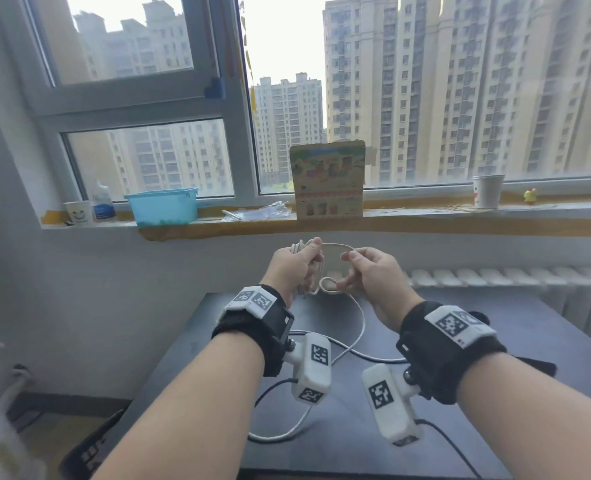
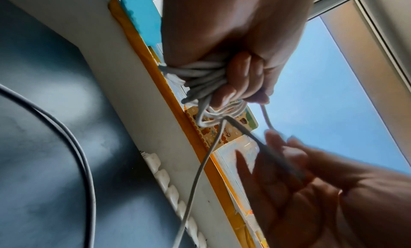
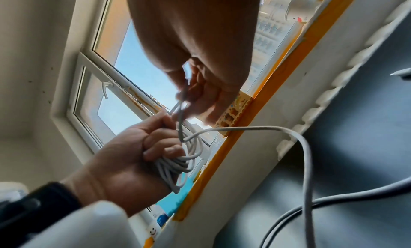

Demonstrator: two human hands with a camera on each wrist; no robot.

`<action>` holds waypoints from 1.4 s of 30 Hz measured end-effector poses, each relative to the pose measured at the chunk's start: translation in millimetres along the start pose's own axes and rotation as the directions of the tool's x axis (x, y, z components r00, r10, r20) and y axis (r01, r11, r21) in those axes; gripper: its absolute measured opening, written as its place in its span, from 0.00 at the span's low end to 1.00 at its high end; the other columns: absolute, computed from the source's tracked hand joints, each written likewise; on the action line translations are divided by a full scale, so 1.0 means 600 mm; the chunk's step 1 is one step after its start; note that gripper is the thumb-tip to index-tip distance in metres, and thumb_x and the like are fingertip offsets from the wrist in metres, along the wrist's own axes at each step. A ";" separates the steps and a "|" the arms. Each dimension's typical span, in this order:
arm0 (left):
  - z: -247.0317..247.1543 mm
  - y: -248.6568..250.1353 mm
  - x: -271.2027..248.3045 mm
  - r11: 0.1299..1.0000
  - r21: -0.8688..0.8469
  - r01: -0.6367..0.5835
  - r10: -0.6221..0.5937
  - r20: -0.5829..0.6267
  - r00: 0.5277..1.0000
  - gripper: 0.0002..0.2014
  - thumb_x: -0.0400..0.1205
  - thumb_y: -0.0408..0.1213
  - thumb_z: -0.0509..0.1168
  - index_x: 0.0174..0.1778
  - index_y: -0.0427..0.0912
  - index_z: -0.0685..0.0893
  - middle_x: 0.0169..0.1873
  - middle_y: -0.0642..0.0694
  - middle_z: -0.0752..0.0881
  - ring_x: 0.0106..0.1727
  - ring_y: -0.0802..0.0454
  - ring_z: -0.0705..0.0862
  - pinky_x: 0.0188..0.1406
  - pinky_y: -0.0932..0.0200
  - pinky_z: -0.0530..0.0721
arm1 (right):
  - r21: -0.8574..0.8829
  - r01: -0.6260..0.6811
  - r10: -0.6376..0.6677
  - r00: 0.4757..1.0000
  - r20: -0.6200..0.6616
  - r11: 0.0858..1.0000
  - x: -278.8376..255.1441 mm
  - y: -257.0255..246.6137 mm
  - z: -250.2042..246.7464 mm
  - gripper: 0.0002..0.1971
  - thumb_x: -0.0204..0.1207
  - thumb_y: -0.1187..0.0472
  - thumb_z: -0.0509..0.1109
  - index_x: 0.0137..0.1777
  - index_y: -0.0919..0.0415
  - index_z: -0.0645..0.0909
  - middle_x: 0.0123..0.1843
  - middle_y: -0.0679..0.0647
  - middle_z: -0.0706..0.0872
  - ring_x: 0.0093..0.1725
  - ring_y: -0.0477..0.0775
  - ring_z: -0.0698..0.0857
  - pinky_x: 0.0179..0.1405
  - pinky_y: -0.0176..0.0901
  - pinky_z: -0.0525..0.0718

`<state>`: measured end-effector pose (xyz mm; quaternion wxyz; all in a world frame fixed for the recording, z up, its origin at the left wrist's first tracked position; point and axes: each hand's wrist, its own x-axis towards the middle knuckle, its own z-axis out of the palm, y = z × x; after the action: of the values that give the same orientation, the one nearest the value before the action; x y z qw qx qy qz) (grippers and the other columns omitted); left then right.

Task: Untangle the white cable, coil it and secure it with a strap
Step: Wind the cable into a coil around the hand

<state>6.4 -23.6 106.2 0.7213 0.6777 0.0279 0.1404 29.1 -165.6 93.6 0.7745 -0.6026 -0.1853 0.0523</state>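
Head view: both hands (image 1: 328, 268) curled round white cable (image 1: 332, 245).

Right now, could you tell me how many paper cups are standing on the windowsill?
2. One paper cup with a smiley face stands at the sill's far left, beside a bottle. The other paper cup stands far right, near a yellow chick figure. The upright card may hide more.

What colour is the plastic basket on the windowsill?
The basket is light blue; the head view shows it best.
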 end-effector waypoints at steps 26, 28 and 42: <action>0.011 0.029 -0.033 0.913 -0.360 0.193 0.008 0.490 0.872 0.08 0.84 0.34 0.58 0.38 0.44 0.75 0.20 0.55 0.73 0.16 0.63 0.69 0.28 0.67 0.79 | -0.049 -0.044 0.051 0.989 0.140 0.998 -0.009 0.012 -0.004 0.24 0.82 0.40 0.55 0.51 0.61 0.80 0.24 0.53 0.79 0.13 0.43 0.69 0.08 0.28 0.60; 0.015 0.033 -0.040 0.901 -0.391 0.191 0.013 0.464 0.886 0.06 0.83 0.34 0.60 0.39 0.43 0.77 0.28 0.50 0.84 0.18 0.61 0.76 0.28 0.65 0.83 | -0.038 0.007 -0.003 0.994 0.110 0.999 -0.013 0.012 0.005 0.21 0.84 0.44 0.55 0.53 0.60 0.81 0.25 0.51 0.76 0.14 0.42 0.69 0.08 0.30 0.63; 0.035 0.037 -0.048 0.867 -0.427 0.257 -0.033 0.466 0.884 0.23 0.87 0.49 0.49 0.36 0.39 0.81 0.13 0.55 0.72 0.14 0.63 0.71 0.16 0.71 0.71 | -0.069 0.067 -0.062 0.995 0.080 0.995 -0.008 0.018 0.009 0.19 0.88 0.59 0.53 0.38 0.61 0.78 0.15 0.46 0.79 0.13 0.37 0.74 0.13 0.27 0.69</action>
<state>-20.1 -49.7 125.6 0.8612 0.4886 -0.1205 -0.0714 24.5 -159.2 83.5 0.7457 -0.6213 -0.2365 0.0441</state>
